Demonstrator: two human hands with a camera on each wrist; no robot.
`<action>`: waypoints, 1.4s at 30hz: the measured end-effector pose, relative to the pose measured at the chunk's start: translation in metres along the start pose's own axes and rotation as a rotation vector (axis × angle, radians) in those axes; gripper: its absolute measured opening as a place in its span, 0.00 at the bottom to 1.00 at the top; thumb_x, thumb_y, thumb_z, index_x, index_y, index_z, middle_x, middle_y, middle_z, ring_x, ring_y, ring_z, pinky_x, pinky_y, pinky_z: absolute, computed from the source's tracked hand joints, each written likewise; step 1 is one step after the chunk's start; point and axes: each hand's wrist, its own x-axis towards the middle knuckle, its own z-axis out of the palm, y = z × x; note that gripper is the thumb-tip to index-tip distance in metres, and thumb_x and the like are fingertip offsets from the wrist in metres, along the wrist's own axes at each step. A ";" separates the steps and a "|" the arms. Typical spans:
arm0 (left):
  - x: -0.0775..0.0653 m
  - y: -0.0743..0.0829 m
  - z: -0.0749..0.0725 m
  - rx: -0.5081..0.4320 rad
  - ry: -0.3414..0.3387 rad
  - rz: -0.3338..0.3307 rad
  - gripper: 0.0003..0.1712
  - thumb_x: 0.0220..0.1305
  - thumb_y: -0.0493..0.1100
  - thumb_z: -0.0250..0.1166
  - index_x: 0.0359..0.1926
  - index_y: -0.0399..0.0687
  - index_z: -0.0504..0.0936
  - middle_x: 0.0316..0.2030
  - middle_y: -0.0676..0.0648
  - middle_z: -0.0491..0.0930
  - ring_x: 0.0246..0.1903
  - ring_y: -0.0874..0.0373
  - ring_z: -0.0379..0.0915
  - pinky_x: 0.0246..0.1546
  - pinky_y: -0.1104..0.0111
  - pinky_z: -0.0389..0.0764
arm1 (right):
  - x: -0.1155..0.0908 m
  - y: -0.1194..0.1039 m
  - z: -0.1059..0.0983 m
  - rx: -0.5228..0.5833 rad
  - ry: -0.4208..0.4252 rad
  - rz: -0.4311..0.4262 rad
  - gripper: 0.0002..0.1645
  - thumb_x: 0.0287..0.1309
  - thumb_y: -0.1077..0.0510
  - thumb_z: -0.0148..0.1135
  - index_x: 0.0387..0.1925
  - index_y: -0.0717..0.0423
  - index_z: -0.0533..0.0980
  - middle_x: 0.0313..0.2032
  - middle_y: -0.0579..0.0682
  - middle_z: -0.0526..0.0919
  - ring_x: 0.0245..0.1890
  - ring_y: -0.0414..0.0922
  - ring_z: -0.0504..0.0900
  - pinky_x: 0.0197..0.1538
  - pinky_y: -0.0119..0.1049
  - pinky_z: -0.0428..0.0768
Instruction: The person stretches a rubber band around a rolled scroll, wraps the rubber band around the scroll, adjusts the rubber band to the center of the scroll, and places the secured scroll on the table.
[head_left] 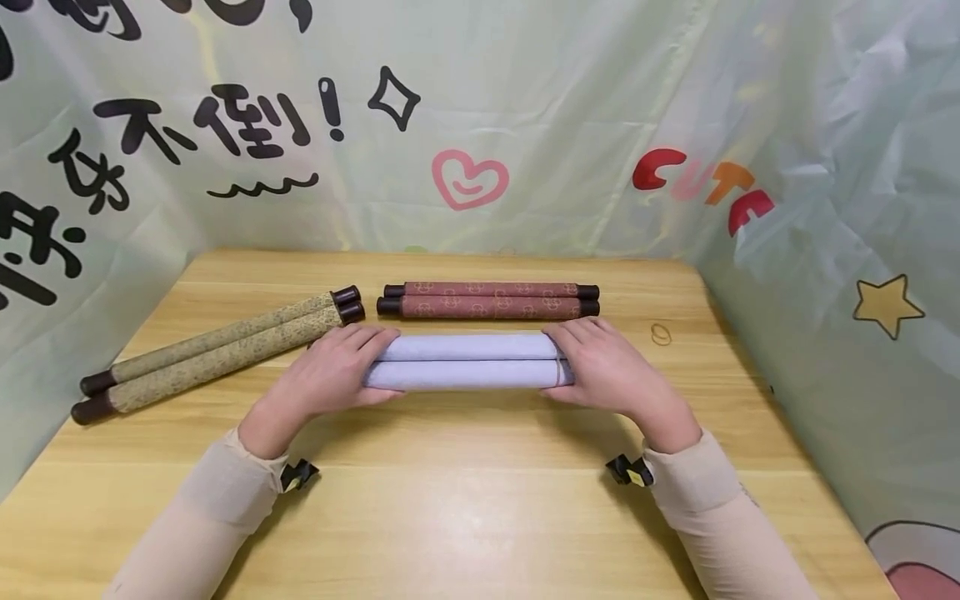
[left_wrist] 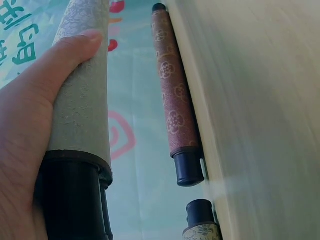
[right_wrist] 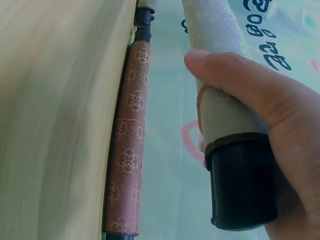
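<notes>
A pale lavender scroll, rolled up from both sides into two parallel rolls, is held level above the table between the two hands. My left hand grips its left end, thumb along the near side. At the other end, my right hand grips it the same way. A thin rubber band circles the scroll near the right thumb. Black end knobs show in both wrist views but are hidden by the hands in the head view.
Behind lies a reddish-brown scroll with a flower pattern and dark knobs. A tan patterned scroll lies slanted at the left. Looped rubber bands rest on the wooden table at the right. Printed cloth walls the back and sides.
</notes>
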 end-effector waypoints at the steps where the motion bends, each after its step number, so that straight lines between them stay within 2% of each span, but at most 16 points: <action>1: 0.000 0.001 0.000 0.000 0.004 0.004 0.49 0.46 0.63 0.75 0.60 0.34 0.73 0.50 0.36 0.79 0.48 0.39 0.76 0.48 0.48 0.78 | 0.001 -0.002 0.000 -0.003 0.004 -0.006 0.51 0.41 0.35 0.75 0.58 0.66 0.71 0.47 0.58 0.79 0.48 0.55 0.77 0.55 0.52 0.73; 8: 0.001 0.003 0.002 -0.004 0.018 0.027 0.50 0.44 0.63 0.76 0.60 0.33 0.72 0.49 0.36 0.79 0.48 0.39 0.76 0.49 0.47 0.78 | 0.004 -0.012 0.000 0.014 0.015 -0.029 0.54 0.40 0.31 0.74 0.58 0.66 0.72 0.48 0.58 0.79 0.48 0.55 0.78 0.55 0.52 0.75; 17: 0.001 0.002 0.002 0.021 0.026 0.023 0.51 0.43 0.63 0.76 0.60 0.33 0.73 0.49 0.36 0.79 0.48 0.39 0.76 0.45 0.47 0.79 | -0.002 -0.004 -0.008 0.133 -0.098 0.084 0.64 0.34 0.31 0.78 0.67 0.63 0.64 0.54 0.59 0.76 0.55 0.55 0.75 0.61 0.53 0.70; 22: 0.001 0.001 0.001 0.023 0.021 0.007 0.51 0.43 0.63 0.76 0.60 0.34 0.73 0.49 0.36 0.79 0.47 0.39 0.77 0.47 0.47 0.79 | -0.007 0.003 -0.012 0.131 -0.129 0.126 0.57 0.40 0.36 0.78 0.65 0.62 0.66 0.54 0.58 0.77 0.55 0.55 0.74 0.61 0.55 0.69; 27: 0.001 0.000 0.001 0.018 0.024 0.007 0.51 0.45 0.64 0.74 0.60 0.33 0.72 0.50 0.36 0.79 0.47 0.38 0.77 0.47 0.47 0.78 | -0.006 0.003 -0.013 0.078 -0.104 0.093 0.50 0.46 0.38 0.74 0.63 0.61 0.67 0.53 0.56 0.77 0.54 0.55 0.74 0.60 0.55 0.69; 32: -0.001 0.002 -0.002 0.022 0.042 0.006 0.51 0.42 0.63 0.76 0.60 0.33 0.72 0.49 0.36 0.79 0.47 0.38 0.76 0.48 0.47 0.78 | -0.002 0.001 -0.010 0.021 -0.068 0.035 0.49 0.46 0.39 0.72 0.63 0.63 0.67 0.53 0.57 0.77 0.54 0.55 0.74 0.58 0.54 0.70; 39: -0.002 0.002 -0.003 0.013 0.048 0.024 0.49 0.49 0.67 0.71 0.60 0.34 0.72 0.49 0.36 0.79 0.47 0.40 0.77 0.47 0.48 0.79 | -0.001 -0.004 -0.007 0.009 -0.009 -0.017 0.50 0.43 0.39 0.74 0.61 0.65 0.69 0.50 0.57 0.78 0.51 0.55 0.76 0.56 0.52 0.72; 42: -0.002 0.001 -0.002 0.018 0.051 0.033 0.49 0.47 0.65 0.73 0.60 0.34 0.72 0.49 0.36 0.79 0.47 0.40 0.77 0.46 0.48 0.79 | 0.000 -0.007 -0.005 -0.007 0.012 -0.037 0.51 0.42 0.37 0.75 0.60 0.67 0.70 0.50 0.59 0.79 0.50 0.56 0.77 0.55 0.52 0.73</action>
